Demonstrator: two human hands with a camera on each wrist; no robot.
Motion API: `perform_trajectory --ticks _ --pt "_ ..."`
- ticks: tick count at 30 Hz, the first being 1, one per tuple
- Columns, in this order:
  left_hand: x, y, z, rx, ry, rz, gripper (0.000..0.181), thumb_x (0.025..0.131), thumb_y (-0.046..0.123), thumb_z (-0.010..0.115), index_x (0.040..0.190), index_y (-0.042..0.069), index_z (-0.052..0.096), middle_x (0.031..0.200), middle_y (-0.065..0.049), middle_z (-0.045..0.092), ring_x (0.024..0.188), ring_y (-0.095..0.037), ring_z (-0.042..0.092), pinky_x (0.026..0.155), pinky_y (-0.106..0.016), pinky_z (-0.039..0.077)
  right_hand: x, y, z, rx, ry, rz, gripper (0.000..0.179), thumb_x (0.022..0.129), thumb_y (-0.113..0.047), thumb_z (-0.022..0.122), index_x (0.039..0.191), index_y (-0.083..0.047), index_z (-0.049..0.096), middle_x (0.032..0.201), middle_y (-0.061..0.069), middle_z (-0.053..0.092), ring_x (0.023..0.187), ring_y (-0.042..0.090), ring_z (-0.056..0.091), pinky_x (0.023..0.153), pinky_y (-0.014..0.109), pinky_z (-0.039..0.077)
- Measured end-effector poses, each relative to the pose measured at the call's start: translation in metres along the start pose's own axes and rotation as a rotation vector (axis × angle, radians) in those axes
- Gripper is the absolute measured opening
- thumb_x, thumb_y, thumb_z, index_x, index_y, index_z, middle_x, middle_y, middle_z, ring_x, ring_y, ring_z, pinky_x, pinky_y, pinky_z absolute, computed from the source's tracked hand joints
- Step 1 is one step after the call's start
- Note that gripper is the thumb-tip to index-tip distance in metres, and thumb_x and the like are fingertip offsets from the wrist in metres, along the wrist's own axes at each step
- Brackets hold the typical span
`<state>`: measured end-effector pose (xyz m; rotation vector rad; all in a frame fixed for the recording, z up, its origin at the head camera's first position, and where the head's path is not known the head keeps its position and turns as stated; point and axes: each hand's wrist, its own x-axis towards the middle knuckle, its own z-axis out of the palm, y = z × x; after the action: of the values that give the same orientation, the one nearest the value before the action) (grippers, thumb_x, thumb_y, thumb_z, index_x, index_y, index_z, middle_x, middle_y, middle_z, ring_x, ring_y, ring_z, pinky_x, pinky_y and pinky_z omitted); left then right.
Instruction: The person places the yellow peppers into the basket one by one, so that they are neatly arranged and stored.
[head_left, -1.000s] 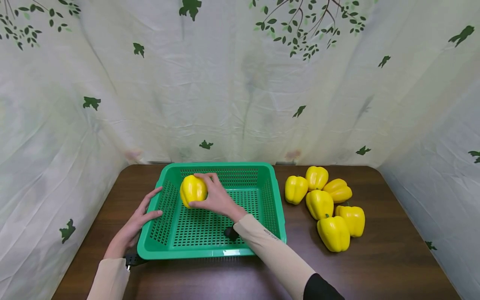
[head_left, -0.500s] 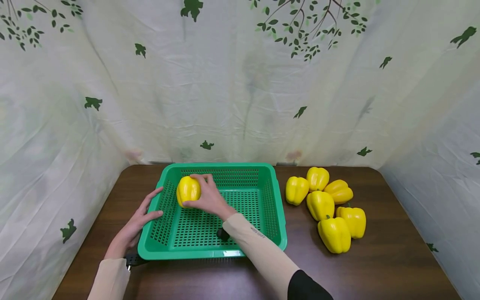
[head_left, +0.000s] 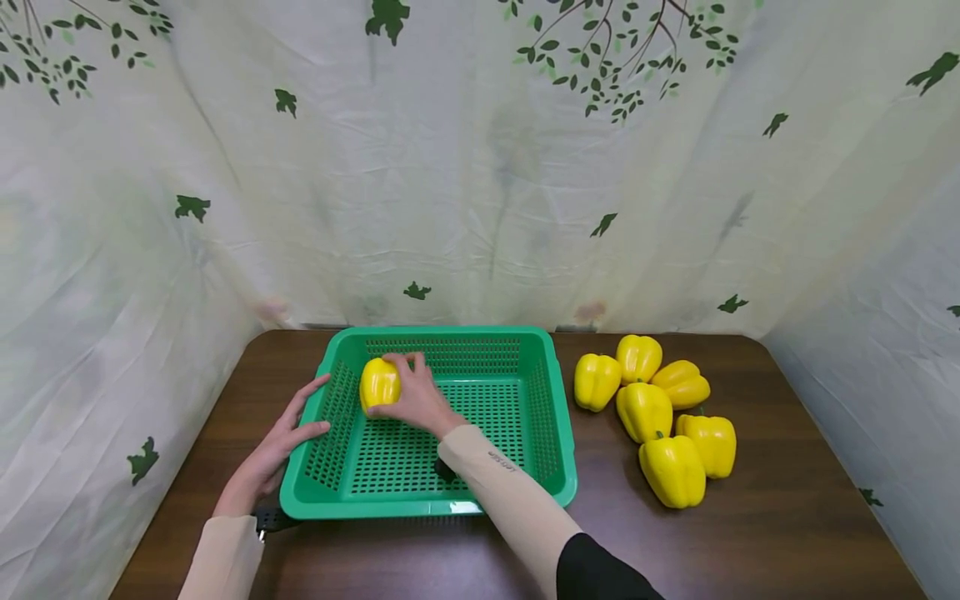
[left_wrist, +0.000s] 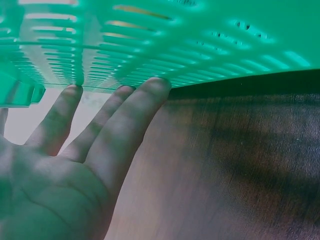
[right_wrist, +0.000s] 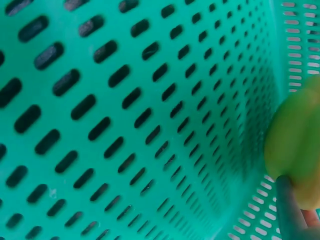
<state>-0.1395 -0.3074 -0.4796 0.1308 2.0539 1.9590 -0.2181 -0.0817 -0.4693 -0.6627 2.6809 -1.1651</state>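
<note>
My right hand (head_left: pixel 415 397) grips a yellow bell pepper (head_left: pixel 378 387) inside the green basket (head_left: pixel 427 507), over its left part. In the right wrist view the pepper (right_wrist: pixel 295 145) shows at the right edge, with a finger (right_wrist: pixel 287 205) against it and the slotted basket floor (right_wrist: pixel 125 120) close by. Whether the pepper touches the floor I cannot tell. My left hand (head_left: pixel 273 446) rests against the basket's left side, its fingers straight. In the left wrist view, straight fingertips (left_wrist: pixel 157 87) touch the slotted outer wall (left_wrist: pixel 190 45) from below.
Several yellow bell peppers (head_left: pixel 645 411) lie grouped on the brown table (head_left: pixel 795 500), right of the basket. A pale curtain (head_left: pixel 480 183) with leaf prints hangs behind the table and along both sides. A black wrist strap (head_left: pixel 272 520) sits below my left hand.
My right hand has carried the bell pepper slightly left, then lowered it a little in the basket. My left hand stays at the basket's side. The head view has shifted slightly.
</note>
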Motion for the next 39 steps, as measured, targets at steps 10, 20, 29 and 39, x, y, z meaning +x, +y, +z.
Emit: perform_trajectory --ticks 10,20,29,39 --pt "0.0 -0.001 0.001 0.002 -0.001 0.011 0.066 0.1 0.013 0.046 0.152 0.034 0.01 0.147 -0.027 0.011 0.11 -0.037 0.051 0.081 -0.055 0.05 -0.001 -0.001 0.002 -0.019 -0.048 0.01 0.08 0.078 -0.029 0.08 0.145 -0.023 0.037 0.138 0.01 0.031 0.111 0.025 0.047 0.081 0.033 0.049" --pt "0.0 0.001 0.001 -0.024 -0.017 0.003 0.067 0.1 0.013 0.046 0.152 0.034 0.01 0.15 -0.025 0.006 0.112 -0.038 0.048 0.083 -0.055 0.049 -0.008 0.003 -0.009 0.038 -0.084 -0.026 0.075 0.082 -0.025 0.077 0.145 -0.021 0.037 0.139 0.013 0.032 0.115 0.025 0.049 0.09 0.035 0.047" --pt "-0.001 0.0 0.0 -0.023 -0.02 -0.006 0.068 0.1 0.013 0.046 0.152 0.036 0.009 0.15 -0.024 0.004 0.112 -0.036 0.049 0.083 -0.055 0.049 -0.01 0.006 -0.022 0.028 -0.095 -0.038 0.073 0.084 -0.026 0.075 0.146 -0.021 0.037 0.136 0.01 0.037 0.116 0.022 0.047 0.092 0.034 0.045" --pt "-0.002 0.002 0.001 -0.022 -0.023 -0.001 0.067 0.1 0.013 0.045 0.152 0.036 0.008 0.15 -0.025 0.004 0.111 -0.038 0.049 0.081 -0.056 0.05 -0.019 0.005 -0.048 0.101 -0.124 -0.123 0.066 0.087 -0.021 0.072 0.143 -0.012 0.04 0.135 0.017 0.04 0.101 0.027 0.052 0.077 0.024 0.048"
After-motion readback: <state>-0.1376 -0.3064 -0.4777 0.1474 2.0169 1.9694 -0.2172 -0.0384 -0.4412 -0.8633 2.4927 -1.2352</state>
